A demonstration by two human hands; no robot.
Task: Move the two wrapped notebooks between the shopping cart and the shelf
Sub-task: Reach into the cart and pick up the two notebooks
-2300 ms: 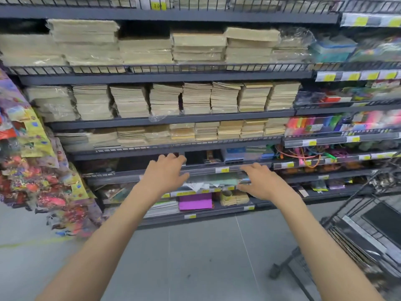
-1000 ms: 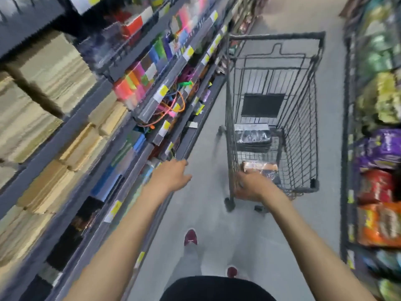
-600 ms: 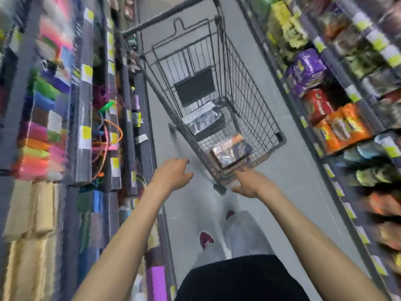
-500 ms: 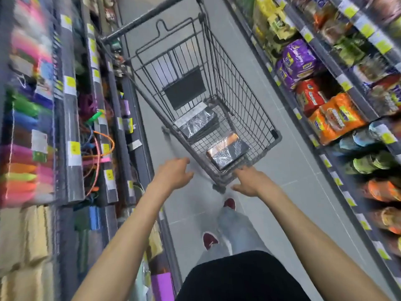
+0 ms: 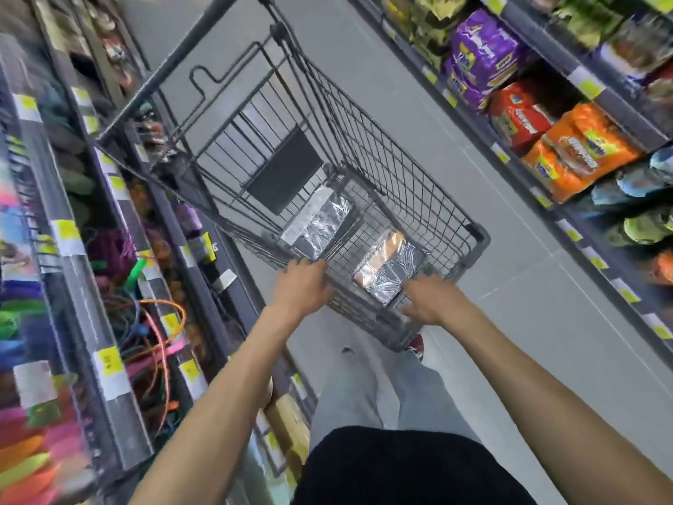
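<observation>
Head view, looking down an aisle: the shopping cart (image 5: 477,242) sits dead ahead on the grey floor (image 5: 528,322), and both task items are lying flat on its wire bottom. The dark wrapped notebook (image 5: 317,224) lies further in, the orange-edged wrapped notebook (image 5: 388,271) just beside it, nearer the person. The left hand (image 5: 300,289) is over the cart's near edge, fingers spread, tips at the dark notebook's near end. The right hand (image 5: 428,300), fingers also spread, is at the orange-edged one's near corner. Neither grips anything; blur hides whether the fingertips touch the wrap. Stationery shelf (image 5: 73,286) to the left, snack bags (image 5: 579,147) to the right.
</observation>
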